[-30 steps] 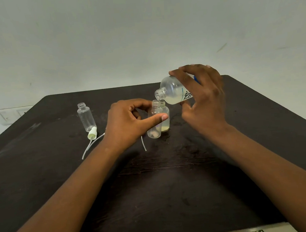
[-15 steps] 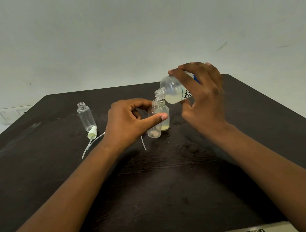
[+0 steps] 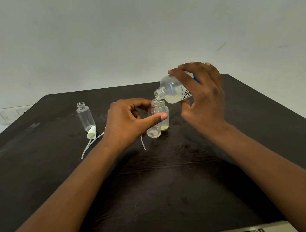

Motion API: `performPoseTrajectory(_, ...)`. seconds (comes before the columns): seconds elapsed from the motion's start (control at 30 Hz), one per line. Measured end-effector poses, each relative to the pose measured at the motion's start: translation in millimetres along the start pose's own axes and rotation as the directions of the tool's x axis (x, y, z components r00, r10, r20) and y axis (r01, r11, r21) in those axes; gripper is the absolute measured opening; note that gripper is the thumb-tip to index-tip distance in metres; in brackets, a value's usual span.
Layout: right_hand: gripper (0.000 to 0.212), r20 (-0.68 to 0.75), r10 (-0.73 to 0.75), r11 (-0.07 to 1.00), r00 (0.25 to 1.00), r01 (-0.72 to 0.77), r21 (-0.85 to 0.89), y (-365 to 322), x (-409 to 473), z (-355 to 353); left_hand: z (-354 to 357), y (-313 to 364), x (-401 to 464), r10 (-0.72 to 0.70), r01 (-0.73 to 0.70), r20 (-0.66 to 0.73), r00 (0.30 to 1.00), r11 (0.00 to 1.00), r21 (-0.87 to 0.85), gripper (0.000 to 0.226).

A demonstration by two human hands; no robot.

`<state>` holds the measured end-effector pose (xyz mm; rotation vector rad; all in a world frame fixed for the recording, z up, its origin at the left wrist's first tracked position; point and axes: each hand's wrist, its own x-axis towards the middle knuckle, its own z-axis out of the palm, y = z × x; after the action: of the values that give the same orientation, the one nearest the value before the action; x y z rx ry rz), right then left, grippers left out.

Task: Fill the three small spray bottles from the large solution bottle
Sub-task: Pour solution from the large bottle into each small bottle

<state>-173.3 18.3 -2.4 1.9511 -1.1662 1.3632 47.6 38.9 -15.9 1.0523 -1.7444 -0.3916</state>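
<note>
Dark wooden table [image 3: 172, 187] against a pale wall [image 3: 142, 34]; wall switch plate [image 3: 7, 116] visible past the table's far left corner. Right hand [image 3: 202, 101] grips the large solution bottle [image 3: 173, 91], fingers curled over its top side and thumb underneath, label partly covered by the palm. Bottle is tipped steeply toward the person's left, open neck pointing down and left, mouth right at the mouth of the near small bottle [image 3: 154, 122]; cloudy yellowish liquid pooled along the lower side of the large bottle. Cannot tell whether a stream is passing between the two mouths. Left hand [image 3: 129, 123] holds the near small bottle upright on the table, thumb stretched across its front, forefinger curled round behind the neck, remaining fingers tucked in. That bottle looks nearly empty, only a faint film at the base. Second small bottle [image 3: 164, 118] stands touching or just behind it on the right, with a shallow layer of yellowish liquid at the bottom. Third small bottle [image 3: 85, 116] stands uncapped and clear, well apart to the left. Spray cap [image 3: 91, 132], pale yellow-white, lies on the table just in front of the third bottle, its thin dip tube [image 3: 86, 150] trailing toward the near edge. Another loose tube [image 3: 143, 143] shows just right of the left wrist
</note>
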Motion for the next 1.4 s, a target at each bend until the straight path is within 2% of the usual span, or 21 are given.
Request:
performPoseTrajectory(0.57,0.073,0.011,0.007,1.000,1.000,-0.007,-0.001,-1.5,-0.6,-0.8,-0.3,-0.7,-0.6,0.011,-0.011,0.008,1.000,1.000,-0.003,0.032)
performPoseTrajectory(0.93,0.074,0.001,0.006,1.000,1.000,-0.006,-0.017,-2.3,-0.3,-0.6,-0.3,-1.3,-2.2,0.046,-0.047,-0.012,0.999,0.999,-0.008,0.021)
performPoseTrajectory(1.4,0.074,0.013,0.008,1.000,1.000,-0.008,-0.019,-4.1,0.1,-1.9,-2.2,-2.2,-0.8,0.047,-0.047,0.003,0.999,0.999,-0.005,0.022)
